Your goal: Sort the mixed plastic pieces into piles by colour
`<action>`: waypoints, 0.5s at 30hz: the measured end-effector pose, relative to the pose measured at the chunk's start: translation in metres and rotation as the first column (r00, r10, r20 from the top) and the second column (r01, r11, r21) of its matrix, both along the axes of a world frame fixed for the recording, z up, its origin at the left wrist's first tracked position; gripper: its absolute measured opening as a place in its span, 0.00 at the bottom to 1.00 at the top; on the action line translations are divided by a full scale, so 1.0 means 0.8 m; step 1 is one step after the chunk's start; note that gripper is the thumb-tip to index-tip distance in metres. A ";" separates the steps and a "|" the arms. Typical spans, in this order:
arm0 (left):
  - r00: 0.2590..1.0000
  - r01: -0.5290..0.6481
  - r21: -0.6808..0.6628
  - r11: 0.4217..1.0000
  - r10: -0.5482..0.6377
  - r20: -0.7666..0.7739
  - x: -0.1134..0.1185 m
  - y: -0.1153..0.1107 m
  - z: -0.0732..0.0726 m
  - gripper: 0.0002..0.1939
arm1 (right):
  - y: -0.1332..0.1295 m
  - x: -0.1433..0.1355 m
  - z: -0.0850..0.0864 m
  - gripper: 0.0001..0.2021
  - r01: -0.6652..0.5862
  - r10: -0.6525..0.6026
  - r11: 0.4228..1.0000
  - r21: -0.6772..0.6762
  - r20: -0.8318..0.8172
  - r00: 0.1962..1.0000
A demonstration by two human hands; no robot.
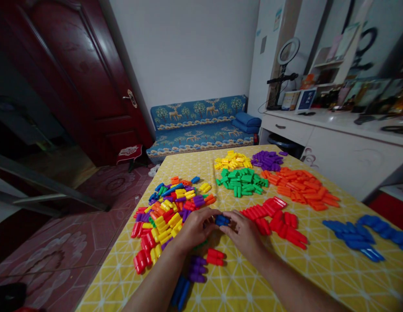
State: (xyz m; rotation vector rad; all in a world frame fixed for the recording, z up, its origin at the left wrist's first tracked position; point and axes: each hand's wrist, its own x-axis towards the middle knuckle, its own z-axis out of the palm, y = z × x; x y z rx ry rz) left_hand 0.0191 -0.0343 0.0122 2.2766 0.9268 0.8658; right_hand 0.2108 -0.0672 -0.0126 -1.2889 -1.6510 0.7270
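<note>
Between my two hands, low over the table, is a blue plastic building block (222,220). My left hand (195,227) grips its left side with closed fingers, and my right hand (242,229) pinches its right side. Just left of my left hand lies a mixed heap of coloured blocks (165,219). Close to my right hand is a group of red blocks (264,210). Below my hands are a red block (216,257), a purple block (197,268) and a blue piece (180,291) partly behind my left forearm. A bit of green shows beneath my left hand.
Sorted piles stand further off: yellow (233,160), purple (266,160), green (243,182) and orange (301,188). Blue blocks (350,234) lie at the right. A patterned yellow cloth (240,286) covers the table. Beyond are a blue sofa (201,125) and a white dresser (344,147).
</note>
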 end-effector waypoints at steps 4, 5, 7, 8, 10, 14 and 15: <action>1.000 -0.004 -0.012 1.000 0.004 -0.029 0.001 0.000 -0.001 0.16 | -0.003 0.001 0.009 0.15 0.037 -0.036 0.999 -0.001 0.247 0.968; 1.000 -0.005 -0.016 1.000 0.005 -0.026 0.002 0.001 -0.001 0.15 | -0.003 0.000 0.011 0.14 0.043 -0.039 0.999 -0.010 0.280 0.959; 1.000 -0.008 -0.024 1.000 0.008 -0.017 0.002 0.002 -0.002 0.14 | -0.003 -0.002 0.012 0.13 0.053 -0.045 0.998 -0.017 0.315 0.948; 1.000 -0.013 -0.026 1.000 0.012 -0.012 0.001 0.003 -0.003 0.14 | -0.003 -0.002 0.013 0.13 0.055 -0.049 0.998 -0.009 0.315 0.948; 0.999 -0.036 -0.027 0.999 0.036 -0.006 0.000 0.005 -0.004 0.15 | -0.005 0.002 0.017 0.12 0.052 -0.057 0.998 0.025 0.292 0.955; 0.996 -0.084 -0.015 0.996 0.083 -0.024 -0.005 0.006 -0.004 0.15 | -0.009 0.048 0.037 0.14 0.121 -0.175 0.974 0.193 0.292 0.940; 0.996 -0.089 -0.010 0.996 0.088 -0.028 -0.005 0.006 -0.003 0.15 | -0.010 0.072 0.043 0.14 0.162 -0.243 0.952 0.261 0.319 0.916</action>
